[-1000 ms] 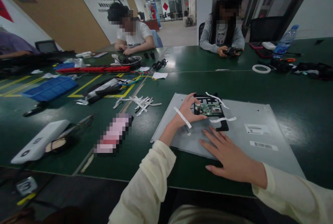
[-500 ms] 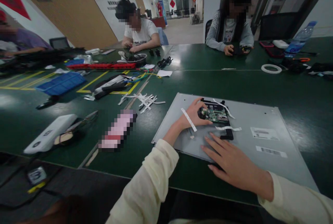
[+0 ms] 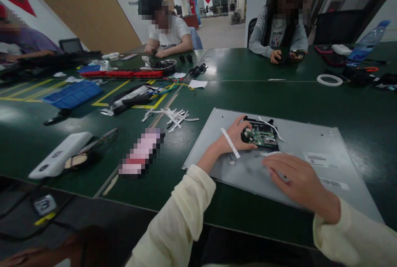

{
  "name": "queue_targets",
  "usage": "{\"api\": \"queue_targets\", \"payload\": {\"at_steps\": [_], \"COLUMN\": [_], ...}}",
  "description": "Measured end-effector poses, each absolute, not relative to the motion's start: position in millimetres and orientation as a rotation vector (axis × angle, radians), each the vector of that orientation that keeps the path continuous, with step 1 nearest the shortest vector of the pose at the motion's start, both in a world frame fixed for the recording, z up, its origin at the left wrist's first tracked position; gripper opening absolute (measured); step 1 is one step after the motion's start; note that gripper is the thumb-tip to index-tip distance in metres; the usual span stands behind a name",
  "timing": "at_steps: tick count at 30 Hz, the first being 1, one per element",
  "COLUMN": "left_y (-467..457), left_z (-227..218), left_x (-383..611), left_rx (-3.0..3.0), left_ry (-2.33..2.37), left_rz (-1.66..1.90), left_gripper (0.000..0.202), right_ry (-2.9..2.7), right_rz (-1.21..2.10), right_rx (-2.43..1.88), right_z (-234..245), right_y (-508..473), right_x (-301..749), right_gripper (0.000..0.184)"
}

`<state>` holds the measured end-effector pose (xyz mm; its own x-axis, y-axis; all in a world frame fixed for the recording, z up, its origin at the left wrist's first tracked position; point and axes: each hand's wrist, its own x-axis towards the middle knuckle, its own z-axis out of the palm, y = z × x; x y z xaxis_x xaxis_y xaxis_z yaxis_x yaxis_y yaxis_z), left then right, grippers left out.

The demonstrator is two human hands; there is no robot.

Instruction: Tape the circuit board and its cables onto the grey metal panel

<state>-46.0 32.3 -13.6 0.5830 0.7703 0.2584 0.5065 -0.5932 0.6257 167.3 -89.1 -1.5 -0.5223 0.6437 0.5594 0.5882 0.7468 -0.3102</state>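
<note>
A green circuit board (image 3: 261,137) in a black frame sits on a large grey metal panel (image 3: 204,151). My left hand (image 3: 234,135) grips the board's left edge, thumb and fingers curled around it. A white strip (image 3: 230,143) lies across the back of that hand. Another white strip (image 3: 274,125) curls over the board's upper right. My right hand (image 3: 297,178) is beside the board's lower edge, its fingers drawn together and a little blurred. Those fingers cover the frame's lower leg and reach close to a third white strip (image 3: 269,154); what they hold, if anything, is hidden.
Loose white strips (image 3: 175,117) lie left of the panel, near a pink phone-shaped item (image 3: 142,151) and a white device (image 3: 60,155). Farther off are a blue tray (image 3: 72,93), a tape ring (image 3: 329,80) and a bottle (image 3: 367,44). Co-workers sit across the table.
My right hand has moved right and slightly up over the panel, and its spread fingers have come together. My left hand stays on the circuit board. The view has shifted slightly.
</note>
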Motion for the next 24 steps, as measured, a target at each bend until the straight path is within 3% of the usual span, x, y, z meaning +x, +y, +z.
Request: {"api": "queue_targets", "payload": {"at_steps": [7, 17, 21, 24], "left_y": [32.4, 29.1, 30.4, 31.8], "left_z": [-14.4, -8.6, -8.0, -6.0], "left_x": [-47.8, -51.2, -51.8, -52.4], "left_rx": [2.368, 2.386, 2.375, 2.38], "left_ry": [1.071, 1.072, 1.071, 1.065], "left_rz": [0.634, 0.587, 0.586, 0.545], "left_gripper": [0.062, 0.063, 0.062, 0.062], "right_ry": [-1.944, -1.948, -1.984, -2.044], "right_rz": [0.328, 0.469, 0.361, 0.076], "right_rx": [-1.499, -1.571, -1.587, -1.714], "right_z": [-8.1, -38.9, -46.8, -54.3], "right_y": [-35.6, -12.2, -6.3, -5.0], "right_x": [221.2, 239.1, 245.2, 250.6], "right_gripper": [0.022, 0.033, 0.035, 0.044]}}
